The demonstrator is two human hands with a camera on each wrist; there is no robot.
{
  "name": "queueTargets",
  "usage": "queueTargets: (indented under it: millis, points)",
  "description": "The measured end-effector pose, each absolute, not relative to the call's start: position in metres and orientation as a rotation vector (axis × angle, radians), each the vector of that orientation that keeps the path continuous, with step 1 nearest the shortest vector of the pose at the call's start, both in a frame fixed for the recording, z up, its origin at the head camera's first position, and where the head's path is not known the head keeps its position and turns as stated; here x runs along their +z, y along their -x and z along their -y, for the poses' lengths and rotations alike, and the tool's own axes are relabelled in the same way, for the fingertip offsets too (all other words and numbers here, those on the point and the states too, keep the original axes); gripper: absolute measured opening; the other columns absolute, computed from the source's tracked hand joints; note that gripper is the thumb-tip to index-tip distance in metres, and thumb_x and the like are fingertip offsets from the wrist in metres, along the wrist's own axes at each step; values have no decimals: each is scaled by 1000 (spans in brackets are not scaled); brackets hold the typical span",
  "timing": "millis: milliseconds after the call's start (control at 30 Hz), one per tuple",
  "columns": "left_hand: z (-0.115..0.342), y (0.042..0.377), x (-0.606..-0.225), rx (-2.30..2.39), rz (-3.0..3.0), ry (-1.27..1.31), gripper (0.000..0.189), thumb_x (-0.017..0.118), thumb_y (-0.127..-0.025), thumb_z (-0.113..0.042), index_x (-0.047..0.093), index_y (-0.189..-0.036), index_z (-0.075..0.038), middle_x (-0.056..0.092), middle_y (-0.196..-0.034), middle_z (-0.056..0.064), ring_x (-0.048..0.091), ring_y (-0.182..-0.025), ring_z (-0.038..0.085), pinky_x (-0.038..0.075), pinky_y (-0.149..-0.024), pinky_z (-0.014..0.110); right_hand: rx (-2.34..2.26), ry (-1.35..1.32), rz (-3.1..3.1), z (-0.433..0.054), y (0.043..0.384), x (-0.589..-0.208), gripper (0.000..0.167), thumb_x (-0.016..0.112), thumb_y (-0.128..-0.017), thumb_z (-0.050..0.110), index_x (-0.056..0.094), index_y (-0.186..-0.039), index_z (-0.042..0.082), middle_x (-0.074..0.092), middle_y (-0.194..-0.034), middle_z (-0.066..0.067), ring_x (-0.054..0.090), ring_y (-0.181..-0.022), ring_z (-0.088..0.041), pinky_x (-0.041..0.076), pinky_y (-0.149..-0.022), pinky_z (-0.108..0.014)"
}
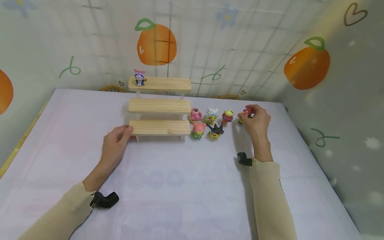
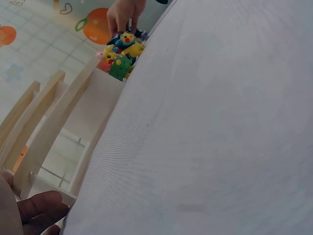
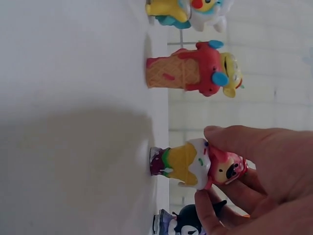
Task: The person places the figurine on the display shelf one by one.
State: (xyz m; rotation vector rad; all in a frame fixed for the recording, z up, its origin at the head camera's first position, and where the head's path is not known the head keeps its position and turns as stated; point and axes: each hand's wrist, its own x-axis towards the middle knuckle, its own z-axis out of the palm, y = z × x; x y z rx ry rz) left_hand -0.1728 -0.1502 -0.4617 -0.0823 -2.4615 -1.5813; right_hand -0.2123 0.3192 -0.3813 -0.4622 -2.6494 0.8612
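Observation:
My right hand pinches the red-headed figurine between thumb and fingers. It has a white-iced yellow cone body, and its base is at the tabletop. A black-capped figurine is close by, partly behind the fingers in the right wrist view. My left hand grips the left end of the lowest board of a three-tier wooden display stand, thumb at the board and fingers by the side support. On the top board's left end stands a purple-and-white figurine.
Right of the stand are several figurines: a pink one, a white-hooded one, a yellow-headed red one, a pink-and-green one and a black-eared one. A patterned curtain hangs behind the white-covered table.

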Motion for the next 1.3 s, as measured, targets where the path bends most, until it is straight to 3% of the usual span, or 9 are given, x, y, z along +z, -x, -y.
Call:
queueTargets:
  millis: [233,467,700,867,1167,1300]
  points:
    - [150,173,-461,-1582,2454,90,41,61,-107,-36,77,-117,1,71,-133,21,62,-133,38,43,-116,55,841,463,2670,-319,213,-382,49,76,-97,19,62,-141,1,69,-131,-24,62,-114,-39,48,-97,-47]
    - [151,171,-460,-1573,2466,81,42,60,-107,-36,77,-118,1,70,-134,22,61,-135,39,41,-117,56,849,466,2680,-317,214,-382,49,77,-97,20,62,-141,2,67,-133,-25,51,-126,-41,39,-108,-54]
    - [150,171,-462,-1580,2466,72,42,61,-107,-36,78,-115,1,71,-133,21,61,-134,38,42,-117,54,835,405,2616,-316,212,-377,45,76,-98,19,65,-137,1,72,-124,-23,69,-109,-38,52,-92,-41]
    - [151,173,-461,-1583,2459,84,41,61,-107,-34,78,-114,2,71,-133,22,61,-134,38,42,-117,54,870,371,2530,-312,210,-367,43,75,-97,18,66,-135,0,74,-121,-22,72,-107,-36,58,-96,-43]
    - [150,171,-459,-1602,2441,87,39,61,-107,-32,78,-112,3,71,-132,22,61,-134,39,41,-117,53,864,362,2481,-306,208,-356,43,75,-97,20,67,-134,-1,75,-117,-23,71,-112,-38,51,-99,-45]
    - [149,171,-458,-1610,2445,87,40,61,-107,-32,78,-112,4,70,-132,23,60,-135,39,41,-118,54,855,347,2452,-304,207,-352,42,75,-97,19,67,-132,-2,75,-114,-26,71,-109,-41,45,-109,-49]
